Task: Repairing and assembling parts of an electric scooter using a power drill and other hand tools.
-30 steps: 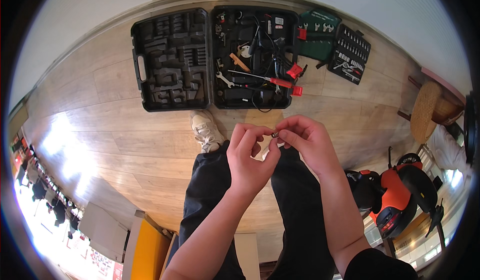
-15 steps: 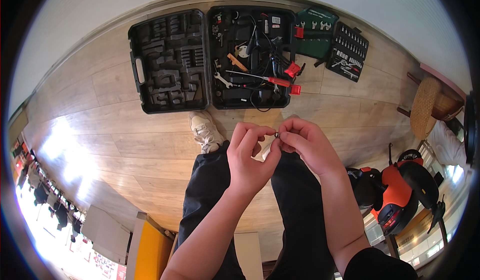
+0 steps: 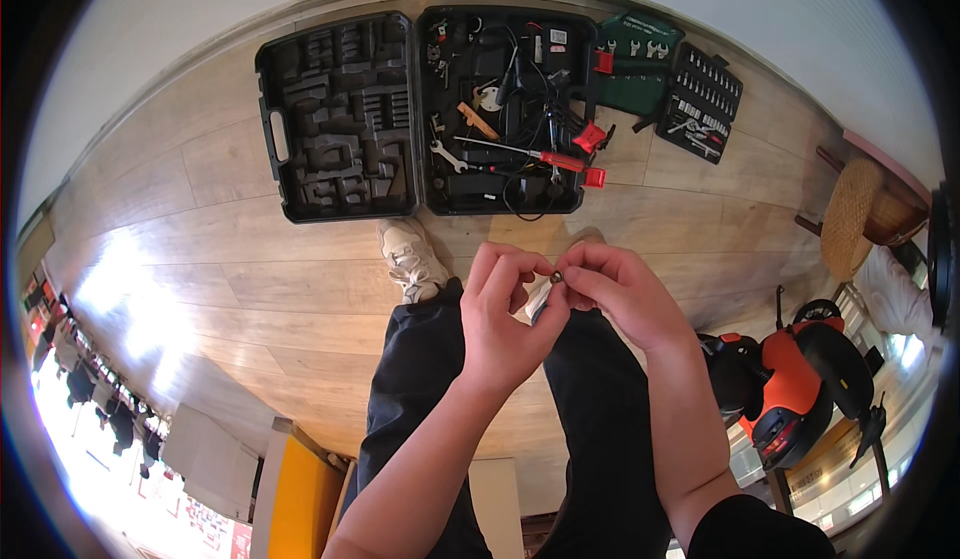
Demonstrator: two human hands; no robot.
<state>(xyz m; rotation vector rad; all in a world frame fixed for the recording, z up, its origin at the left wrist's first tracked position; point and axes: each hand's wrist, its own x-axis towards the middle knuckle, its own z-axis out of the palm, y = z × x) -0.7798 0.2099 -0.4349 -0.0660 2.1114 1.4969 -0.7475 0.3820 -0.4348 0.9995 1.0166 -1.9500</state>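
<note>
Between my fingertips is a small roundish metal piece [image 3: 556, 277], perhaps a nut; its exact kind is too small to tell. My left hand [image 3: 508, 304] pinches it from the left with thumb and index finger. From the right, my right hand [image 3: 620, 294] grips the same piece, its other fingers curled. Both hands hover above the floor between my knees. Beyond them an open black tool case [image 3: 408, 109] lies flat. Its right half holds a red-handled screwdriver [image 3: 560, 161], an open-end wrench [image 3: 447, 156], a wooden-handled tool [image 3: 477, 120] and tangled black cables.
A green wrench pouch [image 3: 632, 94] and an open socket set [image 3: 690, 119] lie right of the case. At the right stand an orange and black machine [image 3: 790, 374] and a woven-seat stool [image 3: 850, 214]. My shoe [image 3: 410, 259] is close to the case. A yellow panel [image 3: 300, 489] stands lower left.
The metal piece has turned slightly between my fingertips, and my left thumb has shifted closer to my right fingers. The view has moved a little; the tools lie as before.
</note>
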